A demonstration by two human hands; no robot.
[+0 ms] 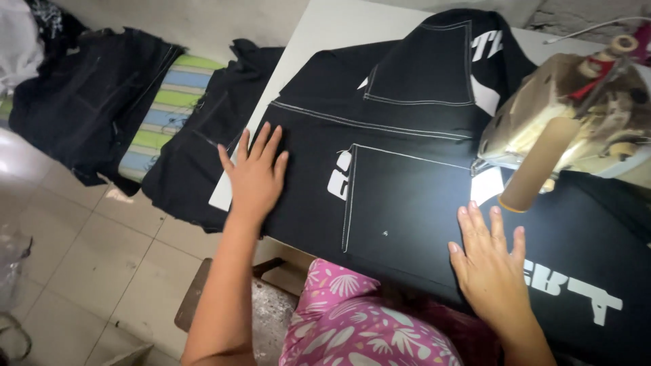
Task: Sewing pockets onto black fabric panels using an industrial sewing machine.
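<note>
A black garment with white topstitching and white printed shapes lies spread over a white table. My left hand rests flat on its left part, fingers apart. Flat as well, my right hand presses the cloth near a rectangular stitched pocket panel, just in front of the sewing machine. Neither hand holds anything.
The worn beige sewing machine head stands at the right with a cardboard tube before it. More black cloth hangs off the table's left edge over a striped surface. Dark garments are piled at the far left above the tiled floor.
</note>
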